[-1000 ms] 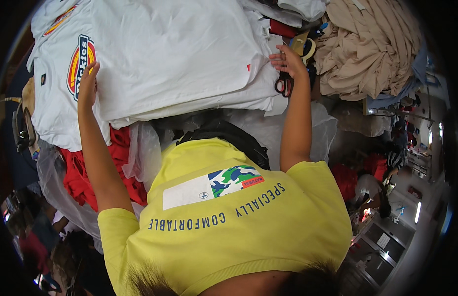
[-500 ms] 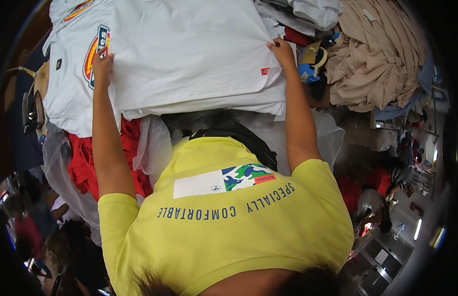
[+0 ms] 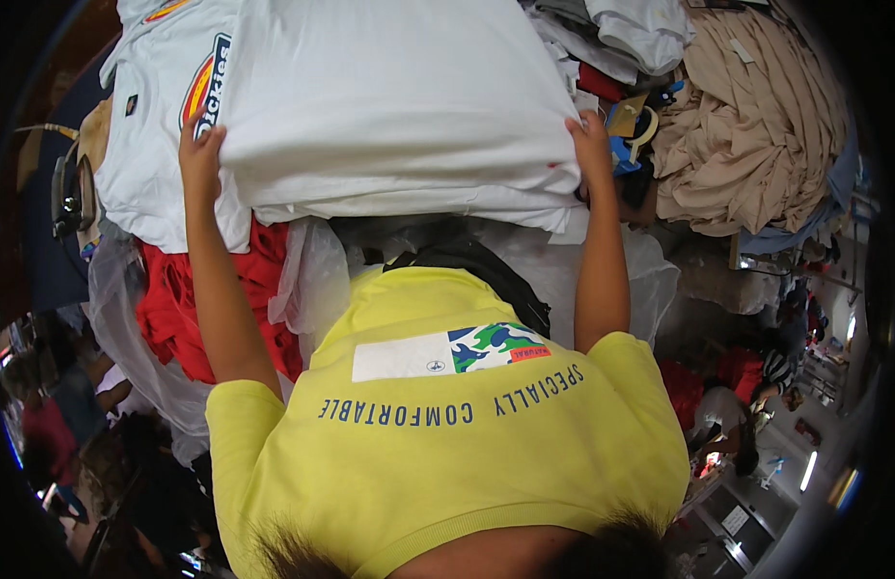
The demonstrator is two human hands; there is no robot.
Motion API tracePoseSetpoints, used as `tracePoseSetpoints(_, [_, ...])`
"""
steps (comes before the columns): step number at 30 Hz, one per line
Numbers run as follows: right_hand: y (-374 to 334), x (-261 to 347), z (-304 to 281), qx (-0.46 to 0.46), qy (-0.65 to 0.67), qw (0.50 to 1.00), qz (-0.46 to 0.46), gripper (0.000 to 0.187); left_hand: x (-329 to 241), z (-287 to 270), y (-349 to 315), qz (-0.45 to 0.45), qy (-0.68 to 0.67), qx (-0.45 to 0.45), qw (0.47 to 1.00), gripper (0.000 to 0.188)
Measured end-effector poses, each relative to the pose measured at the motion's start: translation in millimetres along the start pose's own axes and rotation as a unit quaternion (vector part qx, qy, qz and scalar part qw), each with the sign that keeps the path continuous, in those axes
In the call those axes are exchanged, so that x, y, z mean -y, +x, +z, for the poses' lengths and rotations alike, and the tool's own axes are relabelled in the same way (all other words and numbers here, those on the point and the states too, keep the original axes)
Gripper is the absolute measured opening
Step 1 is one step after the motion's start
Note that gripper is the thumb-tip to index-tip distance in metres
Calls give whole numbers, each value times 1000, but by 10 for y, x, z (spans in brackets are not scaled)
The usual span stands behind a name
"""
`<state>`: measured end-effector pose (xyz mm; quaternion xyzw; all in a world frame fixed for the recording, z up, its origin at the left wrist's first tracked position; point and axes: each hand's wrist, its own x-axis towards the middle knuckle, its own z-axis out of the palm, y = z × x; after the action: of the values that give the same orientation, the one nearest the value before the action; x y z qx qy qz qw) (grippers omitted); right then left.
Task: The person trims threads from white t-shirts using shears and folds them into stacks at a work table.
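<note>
A white T-shirt (image 3: 389,92) lies spread over a stack of white garments, its near part slack and rippled. My left hand (image 3: 200,164) pinches its left edge, beside another white T-shirt (image 3: 129,183) with a red, yellow and blue printed logo. At the right edge, my right hand (image 3: 592,150) is closed on the cloth, fingers bent over the side. Between my two hands the fabric bulges up. A small red mark (image 3: 553,166) shows blurred on it near my right hand. Layers of white cloth (image 3: 418,205) show below the near edge.
Beige fabric (image 3: 751,125) is heaped at the right, with a blue tape dispenser (image 3: 633,145) between it and the stack. An iron (image 3: 71,198) stands far left. Red cloth (image 3: 192,309) in clear plastic lies below on the left. People work in the right background.
Both hands have come nearer to me, holding the T-shirt's edges. The near hem, flat before, is now raised and rippled, and the red tag is mostly hidden. The view has shifted slightly.
</note>
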<state>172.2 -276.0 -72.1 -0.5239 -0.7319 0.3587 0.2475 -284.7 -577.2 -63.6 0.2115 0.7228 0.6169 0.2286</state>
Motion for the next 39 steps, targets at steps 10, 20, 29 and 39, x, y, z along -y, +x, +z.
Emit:
tracePoseSetpoints(10, [-1779, -1039, -176, 400, -134, 901, 106, 22, 472, -504, -1583, -385, 346, 357, 778, 33])
tracePoseSetpoints(20, [-446, -186, 73, 111, 33, 993, -38, 31, 166, 29, -520, 65, 401, 90, 910, 44])
tracePoseSetpoints(29, [-199, 544, 392, 233, 32, 967, -103, 29, 86, 131, -84, -4, 376, 137, 917, 43])
tracePoseSetpoints(39, [-171, 151, 302, 467, 75, 877, 88, 25, 181, 17, -605, 192, 500, -73, 841, 30])
